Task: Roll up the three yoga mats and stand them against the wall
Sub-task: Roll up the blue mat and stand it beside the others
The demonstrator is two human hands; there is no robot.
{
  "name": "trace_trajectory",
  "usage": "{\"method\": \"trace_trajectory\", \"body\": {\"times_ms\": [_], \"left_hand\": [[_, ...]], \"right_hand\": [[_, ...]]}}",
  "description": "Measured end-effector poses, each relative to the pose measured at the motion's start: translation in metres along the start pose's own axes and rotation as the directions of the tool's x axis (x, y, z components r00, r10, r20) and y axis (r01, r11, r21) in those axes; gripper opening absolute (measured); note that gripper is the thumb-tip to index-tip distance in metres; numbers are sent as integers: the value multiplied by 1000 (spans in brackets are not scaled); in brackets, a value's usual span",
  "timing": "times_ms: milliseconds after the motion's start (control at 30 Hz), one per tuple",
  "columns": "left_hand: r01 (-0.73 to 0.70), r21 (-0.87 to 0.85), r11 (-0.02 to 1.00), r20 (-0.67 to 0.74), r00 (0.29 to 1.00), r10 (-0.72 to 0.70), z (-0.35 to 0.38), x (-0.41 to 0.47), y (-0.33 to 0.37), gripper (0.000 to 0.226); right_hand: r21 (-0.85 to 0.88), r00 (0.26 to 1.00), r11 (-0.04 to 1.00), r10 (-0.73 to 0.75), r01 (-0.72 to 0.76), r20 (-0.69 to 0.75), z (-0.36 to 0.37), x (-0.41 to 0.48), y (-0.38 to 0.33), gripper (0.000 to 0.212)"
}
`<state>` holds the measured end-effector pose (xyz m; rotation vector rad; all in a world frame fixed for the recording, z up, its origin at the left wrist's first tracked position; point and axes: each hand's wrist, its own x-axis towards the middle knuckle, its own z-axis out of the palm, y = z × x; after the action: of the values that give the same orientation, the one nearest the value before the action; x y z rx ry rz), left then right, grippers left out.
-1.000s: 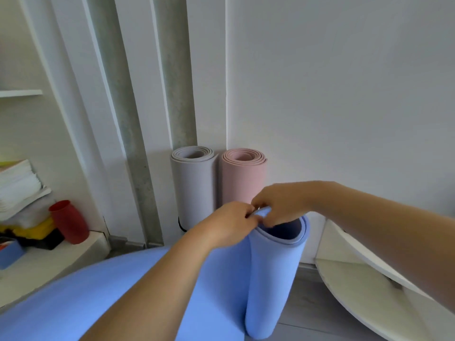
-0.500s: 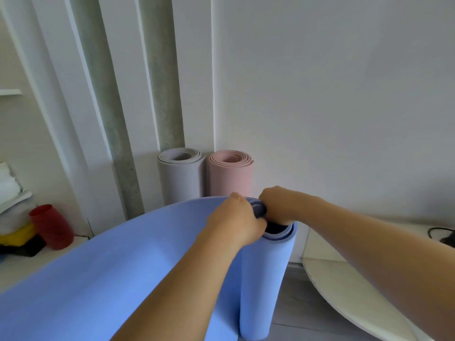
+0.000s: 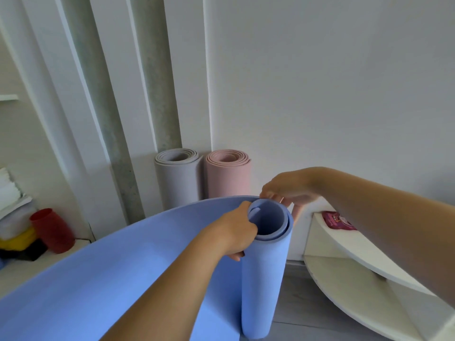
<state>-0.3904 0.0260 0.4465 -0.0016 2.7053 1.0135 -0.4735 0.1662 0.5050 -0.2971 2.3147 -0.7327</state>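
White wall (image 3: pixel 320 82) fills the background, and two grey concrete-looking pipes (image 3: pixel 157 94) run up it in the left part, between white strips.

I count three yoga mats. Two are fully rolled and stand upright against the wall, touching side by side: the grey mat (image 3: pixel 177 178) on the left and the pink mat (image 3: pixel 229 175) on the right. The third, the blue mat (image 3: pixel 266 267), is only partly rolled. Its rolled part stands upright on the grey floor (image 3: pixel 293 291), in front of the pink one, and the loose part sweeps away to the left and towards me in a wide curve.

My left hand (image 3: pixel 236 230) grips the rolled tube near its top, with the fingers curled round the side. My right hand (image 3: pixel 288 190) pinches the top rim at the far side.

On the right is one white curved shelf (image 3: pixel 344 274) with two levels — one pink packet (image 3: pixel 337 220) lies on the upper level. At the left, one red cup (image 3: pixel 53 230) stands on a low white ledge (image 3: pixel 24 269), just beside a pile (image 3: pixel 14 232) of white, yellow and black things — I cannot tell what they are.
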Motion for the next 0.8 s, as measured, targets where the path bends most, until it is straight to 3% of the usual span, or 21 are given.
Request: {"method": "trace_trajectory", "body": {"times_ms": [133, 267, 367, 533, 667, 800], "left_hand": [[0, 13, 1000, -7, 1000, 0, -1, -1, 0, 56], [-3, -7, 1000, -37, 999, 3, 0, 0, 2, 55], [5, -10, 1000, -53, 999, -5, 3, 1, 5, 55], [-8, 23, 1000, -66, 998, 9, 7, -1, 10, 55], [-39, 98, 994, -2, 999, 39, 5, -2, 16, 63], [-43, 205, 978, 36, 999, 37, 2, -2, 20, 58]], "right_hand": [[-67, 999, 997, 27, -25, 28, -8, -5, 1, 27], [-188, 997, 982, -19, 4, -76, -8, -13, 4, 33], [-291, 996, 957, -36, 10, -84, -8, -23, 4, 25], [-444, 995, 891, 75, -96, -64, 4, -36, 11, 17], [-509, 959, 857, -78, -75, -273, 11, -36, 20, 30], [-466, 938, 884, -144, -21, -315, 10, -40, 26, 28]]}}
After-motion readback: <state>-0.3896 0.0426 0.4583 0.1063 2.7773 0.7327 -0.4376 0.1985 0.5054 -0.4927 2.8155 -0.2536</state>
